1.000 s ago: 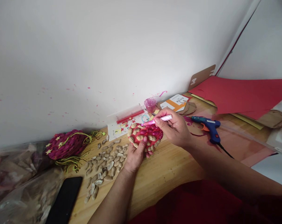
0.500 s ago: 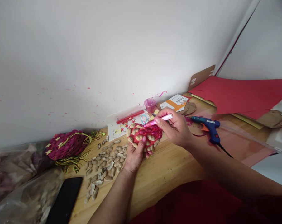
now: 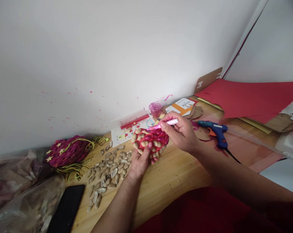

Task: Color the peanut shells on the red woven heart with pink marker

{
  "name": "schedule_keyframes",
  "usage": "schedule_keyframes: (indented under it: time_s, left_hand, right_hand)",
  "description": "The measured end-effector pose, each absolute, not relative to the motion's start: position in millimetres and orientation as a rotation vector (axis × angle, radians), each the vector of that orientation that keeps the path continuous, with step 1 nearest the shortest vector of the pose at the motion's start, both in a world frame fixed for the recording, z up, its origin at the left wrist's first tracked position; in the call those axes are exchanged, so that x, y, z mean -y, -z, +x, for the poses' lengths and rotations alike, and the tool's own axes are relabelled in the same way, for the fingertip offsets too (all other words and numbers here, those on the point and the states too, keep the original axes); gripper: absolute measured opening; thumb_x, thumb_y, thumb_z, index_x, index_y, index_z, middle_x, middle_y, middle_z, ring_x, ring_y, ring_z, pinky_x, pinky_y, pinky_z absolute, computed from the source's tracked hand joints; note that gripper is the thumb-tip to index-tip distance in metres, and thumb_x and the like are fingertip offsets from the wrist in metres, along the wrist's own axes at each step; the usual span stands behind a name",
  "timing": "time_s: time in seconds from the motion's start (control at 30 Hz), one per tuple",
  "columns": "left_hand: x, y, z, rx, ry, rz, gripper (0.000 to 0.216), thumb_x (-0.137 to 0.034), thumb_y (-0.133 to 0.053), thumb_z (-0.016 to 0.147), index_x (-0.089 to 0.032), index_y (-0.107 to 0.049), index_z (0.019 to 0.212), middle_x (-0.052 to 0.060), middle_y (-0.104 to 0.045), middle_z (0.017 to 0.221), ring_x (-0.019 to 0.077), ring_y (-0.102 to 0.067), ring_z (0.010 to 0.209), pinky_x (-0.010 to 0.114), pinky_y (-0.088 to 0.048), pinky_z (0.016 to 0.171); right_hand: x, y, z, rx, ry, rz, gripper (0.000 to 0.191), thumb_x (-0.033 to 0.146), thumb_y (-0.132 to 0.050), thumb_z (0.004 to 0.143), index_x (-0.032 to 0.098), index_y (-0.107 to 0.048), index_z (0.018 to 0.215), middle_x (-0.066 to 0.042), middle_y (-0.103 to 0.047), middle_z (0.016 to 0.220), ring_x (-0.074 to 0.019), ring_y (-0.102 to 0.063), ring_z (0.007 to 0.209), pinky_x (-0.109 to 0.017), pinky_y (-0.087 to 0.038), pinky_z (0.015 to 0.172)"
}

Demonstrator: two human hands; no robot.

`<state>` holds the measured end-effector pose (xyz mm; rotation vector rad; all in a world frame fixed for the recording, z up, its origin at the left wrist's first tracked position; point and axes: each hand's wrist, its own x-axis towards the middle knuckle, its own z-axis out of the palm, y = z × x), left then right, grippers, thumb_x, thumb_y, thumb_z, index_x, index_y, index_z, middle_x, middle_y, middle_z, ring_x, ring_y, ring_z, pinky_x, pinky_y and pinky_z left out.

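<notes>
A red disc (image 3: 150,139) studded with tan and pink-painted shells, a pink pen (image 3: 163,124), a blue glue gun (image 3: 215,131).

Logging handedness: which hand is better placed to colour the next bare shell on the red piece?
Likely right: the right hand holds the pink pen, tip at the shells; the left hand supports the red piece.

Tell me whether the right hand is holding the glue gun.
No: the right hand holds a pink pen to the peanut piece in the left hand; the glue gun lies apart on the table.
</notes>
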<state>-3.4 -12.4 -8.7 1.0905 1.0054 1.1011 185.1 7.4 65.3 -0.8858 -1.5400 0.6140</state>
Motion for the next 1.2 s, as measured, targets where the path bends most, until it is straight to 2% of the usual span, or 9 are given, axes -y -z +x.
schedule_keyframes:
  time_s: [0.23,0.47,0.67,0.83,1.03,1.2]
  left_hand:
    - [11.4,9.9,-4.1,-0.988,-1.086,1.079,0.048,-0.063,-0.075,0.087,-0.016,-0.065,0.081,0.002,-0.066,0.058,0.0157,-0.062,0.045,0.024,-0.048,0.04]
    - [12.3,10.7,-4.8,-0.995,-1.092,1.073,0.047,-0.062,-0.074,0.087,-0.017,-0.066,0.081,0.003,-0.067,0.057,0.0161,-0.063,0.045,0.024,-0.047,0.04]
    - [10.5,12.8,-5.9,-0.997,-1.085,1.073,0.048,-0.063,-0.073,0.088,-0.016,-0.065,0.08,0.003,-0.067,0.057,0.0156,-0.061,0.043,0.024,-0.047,0.04]
    - [10.3,14.1,-6.3,-0.98,-1.092,1.071,0.047,-0.062,-0.073,0.089,-0.017,-0.064,0.081,0.003,-0.068,0.058,0.0153,-0.061,0.044,0.024,-0.046,0.04]
    - [11.2,14.2,-6.2,-1.004,-1.06,1.094,0.047,-0.062,-0.073,0.089,-0.017,-0.064,0.078,0.003,-0.068,0.057,0.0159,-0.062,0.043,0.025,-0.047,0.041]
    - [10.0,14.4,-6.2,-1.01,-1.054,1.101,0.046,-0.062,-0.072,0.089,-0.017,-0.065,0.079,0.004,-0.068,0.057,0.0156,-0.061,0.043,0.025,-0.048,0.041]
  right_hand:
    - [-6.2,-67.5,187.0,1.547,-0.593,-0.895,0.017,0.035,-0.062,0.102,0.022,-0.058,0.091,0.002,-0.055,0.073,-0.0131,-0.049,0.065,-0.028,-0.039,0.059]
    - [-7.6,-66.8,185.8,1.567,-0.58,-0.879,0.014,0.034,-0.065,0.1,0.022,-0.061,0.093,0.0,-0.061,0.078,-0.0143,-0.053,0.069,-0.029,-0.042,0.063]
    - [-6.4,-68.5,186.0,1.576,-0.518,-0.898,0.015,0.031,-0.062,0.101,0.022,-0.058,0.089,0.001,-0.058,0.073,-0.0136,-0.052,0.066,-0.029,-0.041,0.062]
    - [-7.9,-64.9,185.4,1.588,-0.535,-0.888,0.012,0.032,-0.062,0.101,0.022,-0.061,0.094,0.0,-0.062,0.077,-0.0139,-0.054,0.067,-0.029,-0.042,0.063]
    - [-6.5,-68.0,184.9,1.589,-0.452,-0.891,0.013,0.025,-0.064,0.098,0.021,-0.059,0.087,0.002,-0.059,0.074,-0.0127,-0.052,0.066,-0.028,-0.041,0.064]
    - [-4.7,-69.1,183.7,1.58,-0.44,-0.871,0.011,0.024,-0.063,0.098,0.022,-0.059,0.089,0.002,-0.059,0.076,-0.0123,-0.051,0.064,-0.028,-0.04,0.063]
